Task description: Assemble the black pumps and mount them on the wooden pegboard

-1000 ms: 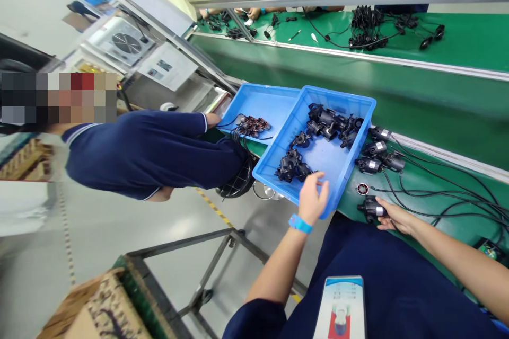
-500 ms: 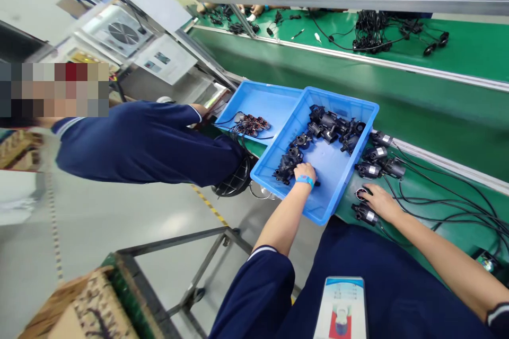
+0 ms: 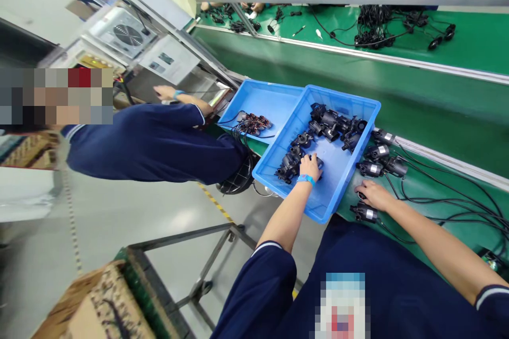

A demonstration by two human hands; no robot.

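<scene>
Inside the blue bin (image 3: 258,176), my left hand (image 3: 310,167) has its fingers closed around a black pump housing (image 3: 319,160). Other black pump housings (image 3: 336,121) lie along the bin's left and far sides. My right hand (image 3: 374,194) grips a small round black part with a pale ring (image 3: 361,195) just over the green bench; most of it is covered by the fingers. Directly below that hand lies a black pump with a white label (image 3: 365,213). Several more labelled black pumps (image 3: 370,169) with cables rest beyond it.
A second blue tray (image 3: 274,96) with copper-wound parts (image 3: 254,124) adjoins the bin. Black cables (image 3: 445,196) run across the bench at right. A co-worker's sleeve (image 3: 159,111) is at left. A metal-framed cart (image 3: 186,235) stands on the floor.
My left hand has shifted slightly right and raised a pump housing off the pile. My right hand has turned the ringed part, hiding more of it. The co-worker's hand has come into view.
</scene>
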